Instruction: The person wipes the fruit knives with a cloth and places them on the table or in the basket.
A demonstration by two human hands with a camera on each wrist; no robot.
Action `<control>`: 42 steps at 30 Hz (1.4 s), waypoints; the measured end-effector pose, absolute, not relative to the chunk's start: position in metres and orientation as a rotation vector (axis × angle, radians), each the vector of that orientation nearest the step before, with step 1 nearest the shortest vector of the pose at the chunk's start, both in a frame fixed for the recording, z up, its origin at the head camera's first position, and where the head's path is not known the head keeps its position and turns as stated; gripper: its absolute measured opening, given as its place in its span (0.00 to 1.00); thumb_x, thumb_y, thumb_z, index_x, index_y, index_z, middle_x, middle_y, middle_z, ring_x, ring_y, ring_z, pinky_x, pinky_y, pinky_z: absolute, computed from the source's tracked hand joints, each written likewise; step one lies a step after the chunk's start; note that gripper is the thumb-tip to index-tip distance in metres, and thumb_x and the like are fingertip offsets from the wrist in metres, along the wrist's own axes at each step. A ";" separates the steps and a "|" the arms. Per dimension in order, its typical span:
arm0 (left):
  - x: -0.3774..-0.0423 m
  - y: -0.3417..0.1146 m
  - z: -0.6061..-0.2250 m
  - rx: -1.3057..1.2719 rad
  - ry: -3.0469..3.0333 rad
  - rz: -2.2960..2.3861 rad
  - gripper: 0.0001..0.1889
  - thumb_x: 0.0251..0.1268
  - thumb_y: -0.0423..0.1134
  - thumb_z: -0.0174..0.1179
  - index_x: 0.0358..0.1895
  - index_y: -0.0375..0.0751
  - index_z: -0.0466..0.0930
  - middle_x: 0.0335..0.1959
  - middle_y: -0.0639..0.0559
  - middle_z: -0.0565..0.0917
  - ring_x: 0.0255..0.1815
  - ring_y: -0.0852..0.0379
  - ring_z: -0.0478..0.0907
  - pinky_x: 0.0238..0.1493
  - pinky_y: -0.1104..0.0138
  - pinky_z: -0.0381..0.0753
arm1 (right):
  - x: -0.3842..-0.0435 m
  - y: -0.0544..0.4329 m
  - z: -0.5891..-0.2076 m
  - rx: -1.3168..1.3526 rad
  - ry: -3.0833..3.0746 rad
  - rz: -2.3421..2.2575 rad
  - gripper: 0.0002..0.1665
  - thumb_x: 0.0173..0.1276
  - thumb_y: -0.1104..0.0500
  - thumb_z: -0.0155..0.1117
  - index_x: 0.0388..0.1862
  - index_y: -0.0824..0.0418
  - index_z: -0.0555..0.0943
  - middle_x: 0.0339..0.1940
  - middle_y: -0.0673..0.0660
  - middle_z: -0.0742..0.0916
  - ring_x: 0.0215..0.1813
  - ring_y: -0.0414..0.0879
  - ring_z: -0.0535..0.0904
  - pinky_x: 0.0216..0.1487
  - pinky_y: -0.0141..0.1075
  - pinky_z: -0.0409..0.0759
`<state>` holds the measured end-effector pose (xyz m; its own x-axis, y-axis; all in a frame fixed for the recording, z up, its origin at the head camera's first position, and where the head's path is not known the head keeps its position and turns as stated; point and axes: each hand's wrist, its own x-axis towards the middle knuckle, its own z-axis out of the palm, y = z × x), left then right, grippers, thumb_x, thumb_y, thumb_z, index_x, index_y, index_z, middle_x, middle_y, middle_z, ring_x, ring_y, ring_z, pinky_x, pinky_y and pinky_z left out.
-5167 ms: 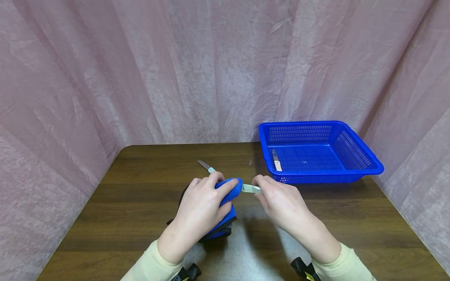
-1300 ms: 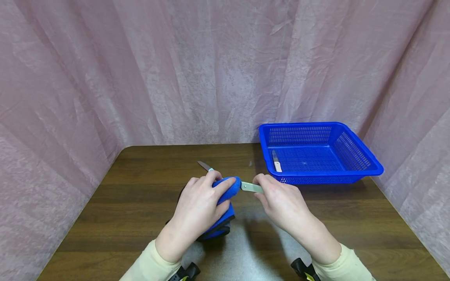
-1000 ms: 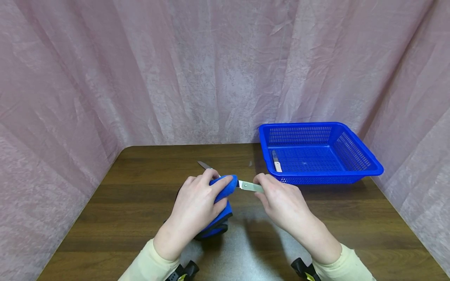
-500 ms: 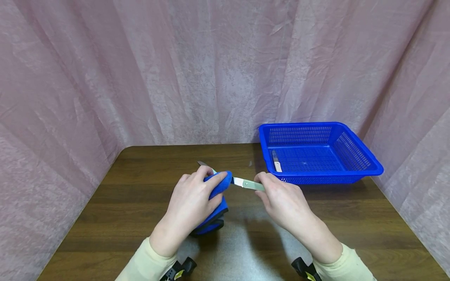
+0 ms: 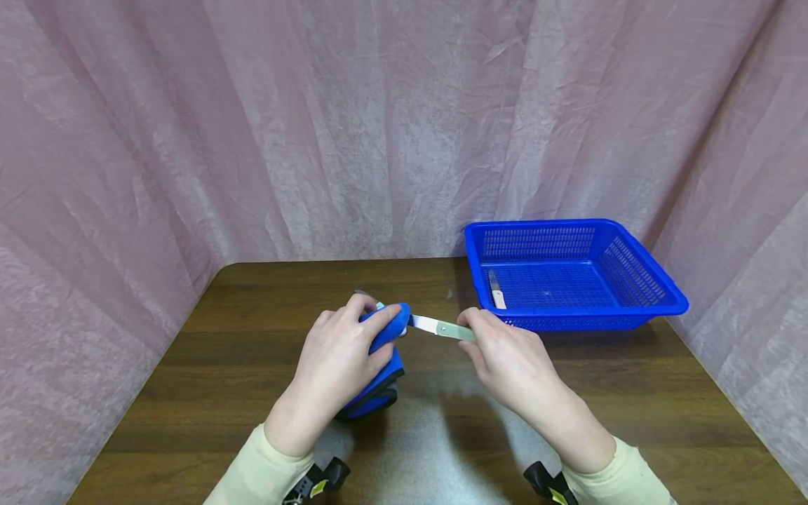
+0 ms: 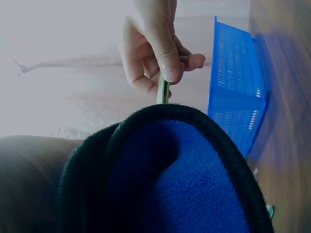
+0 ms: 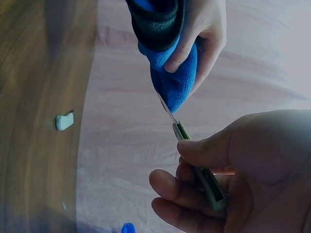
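Note:
My left hand [image 5: 337, 351] pinches a folded blue cloth [image 5: 388, 326] with black edging around the blade of a folding knife. Between the cloth and my right hand [image 5: 514, 365] a stretch of bare blade [image 5: 424, 323] shows; the tip is hidden in the cloth. The fingers and thumb of my right hand grip the pale green handle [image 5: 456, 331]. In the right wrist view the handle [image 7: 206, 187] lies across the curled fingers, and the cloth [image 7: 177, 80] wraps the far end of the blade. The cloth's loose part [image 6: 194, 179] fills the left wrist view.
A blue plastic basket [image 5: 574, 310] stands at the back right, with a white-handled folding knife [image 5: 497, 291] inside. Another knife [image 5: 380, 306] lies on the wooden table [image 5: 252, 315] behind my left hand, mostly hidden. A pink curtain [image 5: 391, 140] hangs behind the table.
My left hand and the cloth have slid left along the blade, away from the handle, baring more metal. They now cover more of the knife behind. My right hand has hardly moved.

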<state>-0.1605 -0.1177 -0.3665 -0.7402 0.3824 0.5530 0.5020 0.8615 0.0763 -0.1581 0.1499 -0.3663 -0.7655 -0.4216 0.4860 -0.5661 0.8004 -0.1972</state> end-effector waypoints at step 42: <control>-0.168 -0.138 -0.363 -0.522 -2.552 -0.372 0.25 0.67 0.42 0.75 0.68 0.54 0.89 0.53 0.45 0.85 0.38 0.44 0.87 0.47 0.48 0.83 | -0.159 0.156 -0.364 0.697 -2.541 0.526 0.14 0.74 0.62 0.77 0.53 0.56 0.82 0.35 0.48 0.85 0.28 0.44 0.78 0.26 0.44 0.78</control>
<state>-0.1685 -0.1378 -0.3634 -0.7989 0.2912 0.5262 0.4294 0.8888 0.1602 -0.1590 0.1557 -0.3640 -0.7705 -0.3796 0.5121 -0.5519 0.7993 -0.2378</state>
